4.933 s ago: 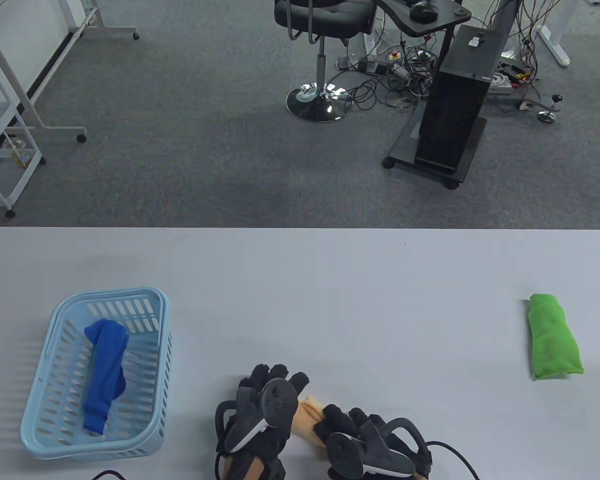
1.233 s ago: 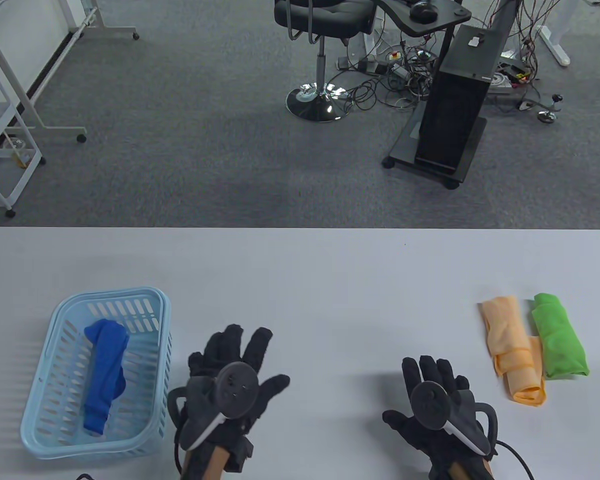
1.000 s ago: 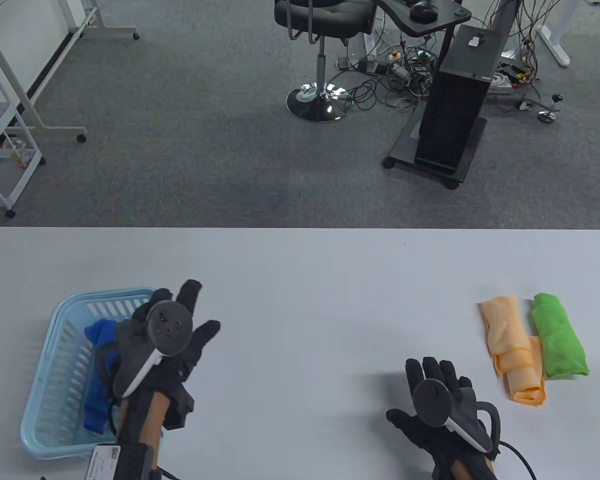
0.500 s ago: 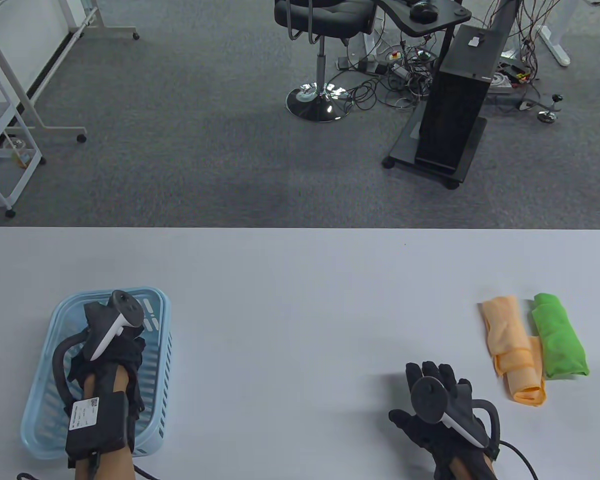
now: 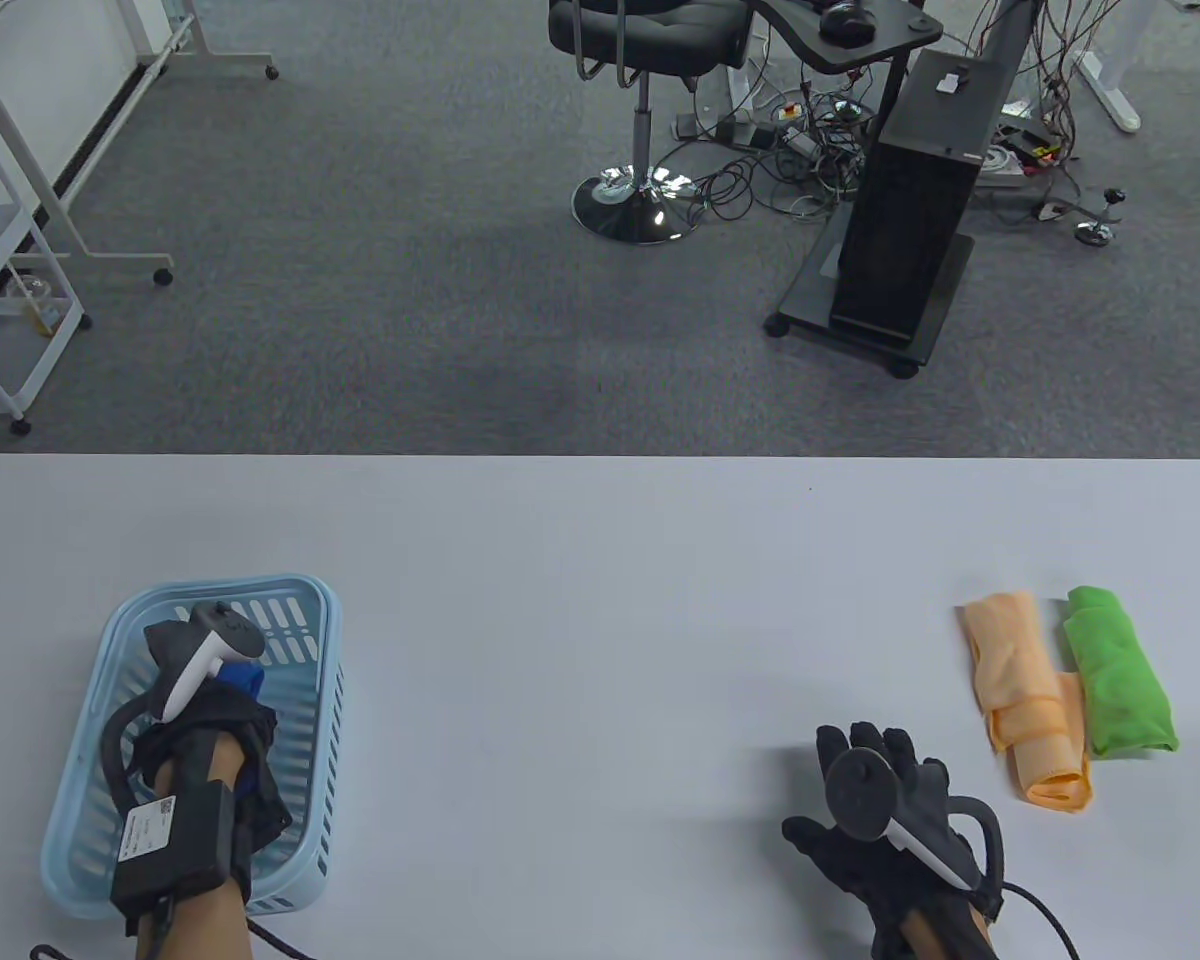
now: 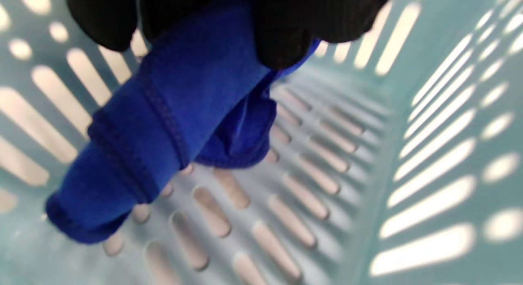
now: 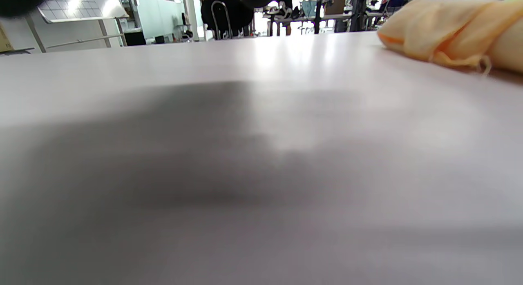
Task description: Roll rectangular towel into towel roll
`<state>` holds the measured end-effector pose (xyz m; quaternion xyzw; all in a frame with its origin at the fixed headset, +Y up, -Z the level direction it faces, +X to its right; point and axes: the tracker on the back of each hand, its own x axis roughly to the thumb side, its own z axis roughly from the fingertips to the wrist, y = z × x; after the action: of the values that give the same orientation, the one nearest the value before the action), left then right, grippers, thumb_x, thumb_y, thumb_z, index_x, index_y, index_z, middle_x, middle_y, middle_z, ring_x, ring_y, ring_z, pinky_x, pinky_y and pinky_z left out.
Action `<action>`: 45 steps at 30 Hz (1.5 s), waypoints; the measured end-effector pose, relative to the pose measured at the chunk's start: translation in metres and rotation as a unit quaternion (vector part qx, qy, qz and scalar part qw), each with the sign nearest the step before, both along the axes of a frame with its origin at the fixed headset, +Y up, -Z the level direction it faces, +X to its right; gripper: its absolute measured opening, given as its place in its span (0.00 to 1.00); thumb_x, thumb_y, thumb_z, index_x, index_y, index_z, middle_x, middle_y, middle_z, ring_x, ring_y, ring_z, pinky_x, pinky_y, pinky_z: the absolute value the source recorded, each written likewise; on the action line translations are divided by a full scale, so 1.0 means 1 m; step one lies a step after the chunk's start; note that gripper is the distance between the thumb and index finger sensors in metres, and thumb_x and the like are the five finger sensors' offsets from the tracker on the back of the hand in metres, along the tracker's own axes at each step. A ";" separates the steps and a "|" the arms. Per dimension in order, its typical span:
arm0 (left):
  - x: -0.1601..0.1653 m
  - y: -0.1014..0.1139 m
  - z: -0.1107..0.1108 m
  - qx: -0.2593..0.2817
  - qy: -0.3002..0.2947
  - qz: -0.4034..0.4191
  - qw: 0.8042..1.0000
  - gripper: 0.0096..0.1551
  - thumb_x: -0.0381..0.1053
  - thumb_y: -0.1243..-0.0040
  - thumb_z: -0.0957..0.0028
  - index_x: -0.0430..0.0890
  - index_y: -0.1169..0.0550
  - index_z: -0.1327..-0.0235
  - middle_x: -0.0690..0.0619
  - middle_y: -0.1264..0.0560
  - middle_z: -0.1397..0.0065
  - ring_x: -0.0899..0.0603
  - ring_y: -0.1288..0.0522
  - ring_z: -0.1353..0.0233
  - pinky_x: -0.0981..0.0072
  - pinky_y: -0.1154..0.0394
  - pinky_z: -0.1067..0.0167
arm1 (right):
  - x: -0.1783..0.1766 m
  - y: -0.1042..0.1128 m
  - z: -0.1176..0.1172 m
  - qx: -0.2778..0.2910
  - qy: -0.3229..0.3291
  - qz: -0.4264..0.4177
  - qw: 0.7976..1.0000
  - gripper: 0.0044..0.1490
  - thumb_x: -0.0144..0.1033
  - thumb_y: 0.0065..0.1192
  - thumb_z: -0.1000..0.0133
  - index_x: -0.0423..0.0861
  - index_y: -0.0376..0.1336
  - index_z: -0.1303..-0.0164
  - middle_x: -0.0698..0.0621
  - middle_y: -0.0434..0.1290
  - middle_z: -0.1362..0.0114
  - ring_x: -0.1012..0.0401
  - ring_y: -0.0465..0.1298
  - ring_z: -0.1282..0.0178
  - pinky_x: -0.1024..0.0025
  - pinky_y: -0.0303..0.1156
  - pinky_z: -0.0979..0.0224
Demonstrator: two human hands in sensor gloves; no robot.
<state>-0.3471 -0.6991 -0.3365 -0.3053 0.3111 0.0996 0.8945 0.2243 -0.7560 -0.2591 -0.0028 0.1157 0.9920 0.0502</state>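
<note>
The left hand [image 5: 210, 720] is reaching down into the pale blue slotted plastic basket [image 5: 305, 600] at about 8 o'clock on the worktop, and its grip is clamping on the soft royal-blue cloth towel [image 6: 171, 113]. In the left wrist view, black gloved fingertips [image 6: 282, 36] are pinching the upper part of the bunched towel while its lower end is drooping toward the basket floor. In the table view only a sliver of blue is showing under the tracker on the back of that hand.

The right hand [image 5: 880, 810] is lying flat at about 5 o'clock on the light grey worktop [image 5: 600, 600], fingers spread and relaxed, holding nothing.

The blue towel looks light, limp and not at all fragile; it is sagging under its own weight, so it will likely fold and slump rather than hold a shape. A stitched hem is running across it. For rolling, it would probably need spreading flat first, then taking by one short edge with both hands so the roll stays even.

At about 3 o'clock, a peach-orange cloth towel roll [image 5: 1025, 690], loosening at its near end, is lying just beside a bright green cloth towel roll [image 5: 1120, 680]; they seem to be touching. Both are well apart from the basket. The basket walls are standing around the left hand and may catch the towel as it lifts. The middle of the worktop is where the rolling could happen.
</note>
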 end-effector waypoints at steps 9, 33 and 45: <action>0.033 0.097 0.018 0.103 -0.015 -0.003 0.995 0.37 0.56 0.45 0.55 0.52 0.23 0.28 0.30 0.42 0.19 0.28 0.30 0.26 0.32 0.32 0.36 | -0.003 0.004 0.001 0.001 0.008 -0.011 1.000 0.63 0.67 0.52 0.65 0.51 0.38 0.23 0.43 0.39 0.19 0.43 0.41 0.18 0.32 0.40 0.23; 0.234 -0.053 0.078 0.209 -0.091 0.401 0.887 0.31 0.60 0.48 0.53 0.58 0.17 0.37 0.29 0.28 0.28 0.31 0.20 0.36 0.37 0.26 0.43 | -0.008 0.000 0.001 -0.020 0.026 -0.012 0.999 0.60 0.65 0.52 0.63 0.50 0.42 0.23 0.43 0.41 0.19 0.43 0.43 0.18 0.33 0.41 0.24; 0.237 -0.039 0.089 0.237 -0.196 0.154 0.939 0.38 0.57 0.41 0.54 0.59 0.34 0.26 0.36 0.32 0.25 0.32 0.25 0.32 0.34 0.31 0.38 | -0.008 0.000 0.001 -0.030 0.020 -0.002 0.999 0.59 0.65 0.52 0.63 0.50 0.44 0.23 0.42 0.42 0.19 0.43 0.44 0.18 0.33 0.42 0.24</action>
<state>-0.1097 -0.7384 -0.2472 -0.1422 0.0463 0.2453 0.9578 0.2168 -0.7564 -0.2578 0.0162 0.1469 0.9878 0.0499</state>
